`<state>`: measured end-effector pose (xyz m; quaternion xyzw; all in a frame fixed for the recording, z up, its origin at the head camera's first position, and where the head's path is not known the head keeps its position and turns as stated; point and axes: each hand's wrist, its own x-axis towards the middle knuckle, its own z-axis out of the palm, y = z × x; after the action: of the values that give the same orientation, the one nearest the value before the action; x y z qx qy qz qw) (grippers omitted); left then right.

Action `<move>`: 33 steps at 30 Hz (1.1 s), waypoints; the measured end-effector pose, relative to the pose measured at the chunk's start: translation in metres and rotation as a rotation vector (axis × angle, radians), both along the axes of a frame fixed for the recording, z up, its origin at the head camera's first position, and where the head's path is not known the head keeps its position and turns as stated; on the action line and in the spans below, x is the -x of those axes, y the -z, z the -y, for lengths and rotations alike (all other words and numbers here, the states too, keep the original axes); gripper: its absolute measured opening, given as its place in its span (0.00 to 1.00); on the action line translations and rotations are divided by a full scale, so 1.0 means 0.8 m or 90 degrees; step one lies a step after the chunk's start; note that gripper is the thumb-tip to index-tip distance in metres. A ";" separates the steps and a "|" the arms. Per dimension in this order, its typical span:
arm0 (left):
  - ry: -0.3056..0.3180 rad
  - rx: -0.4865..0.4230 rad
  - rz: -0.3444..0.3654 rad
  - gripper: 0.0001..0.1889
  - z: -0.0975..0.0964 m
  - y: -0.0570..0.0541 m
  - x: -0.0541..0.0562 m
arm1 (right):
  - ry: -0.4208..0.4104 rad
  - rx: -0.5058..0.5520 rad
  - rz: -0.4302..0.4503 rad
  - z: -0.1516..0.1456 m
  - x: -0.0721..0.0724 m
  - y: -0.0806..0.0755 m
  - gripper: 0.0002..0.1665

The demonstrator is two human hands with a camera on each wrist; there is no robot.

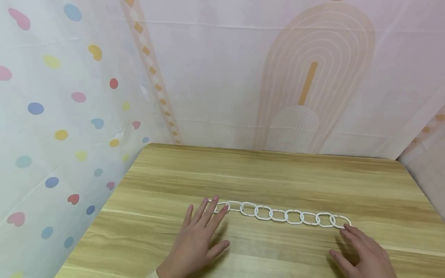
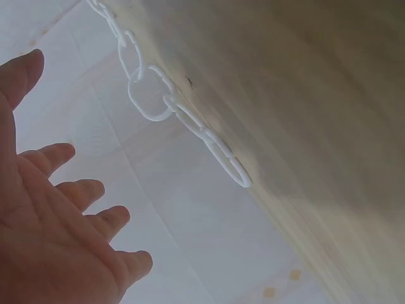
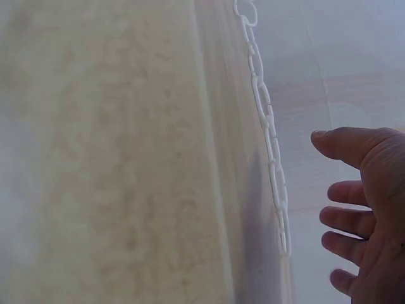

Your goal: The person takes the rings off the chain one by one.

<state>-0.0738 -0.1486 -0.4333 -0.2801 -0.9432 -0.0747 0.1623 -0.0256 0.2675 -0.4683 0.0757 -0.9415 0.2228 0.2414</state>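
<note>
A chain of several white oval plastic links lies stretched out across the wooden table, slanting slightly down toward the right. Over its left end spreads my left hand, palm down, its fingers hiding part of the end links. In the left wrist view that hand has its fingers extended, apart from the chain, and grips nothing. At the other end, my right hand has its fingertips beside the last link; whether they touch it I cannot tell. The right wrist view shows this hand relaxed, holding nothing.
The wood-grain table extends behind the chain to a pale fabric backdrop with arch patterns. Along the left side hangs a white cloth with coloured dots and hearts. More pale fabric borders the right edge.
</note>
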 end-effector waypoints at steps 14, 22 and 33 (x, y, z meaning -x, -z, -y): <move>0.013 0.005 0.004 0.41 -0.015 -0.004 0.003 | 0.024 0.011 0.184 -0.009 -0.001 -0.007 0.33; 0.028 -0.004 -0.015 0.42 -0.021 -0.002 0.004 | 0.032 -0.010 0.200 -0.011 0.009 -0.013 0.28; 0.035 -0.016 -0.011 0.41 -0.030 -0.003 0.006 | 0.038 -0.014 0.129 -0.010 0.017 -0.009 0.26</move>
<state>-0.0786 -0.1244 -0.4311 -0.3041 -0.9327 -0.0888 0.1722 -0.0393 0.2759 -0.4607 0.0279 -0.9653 0.2114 0.1509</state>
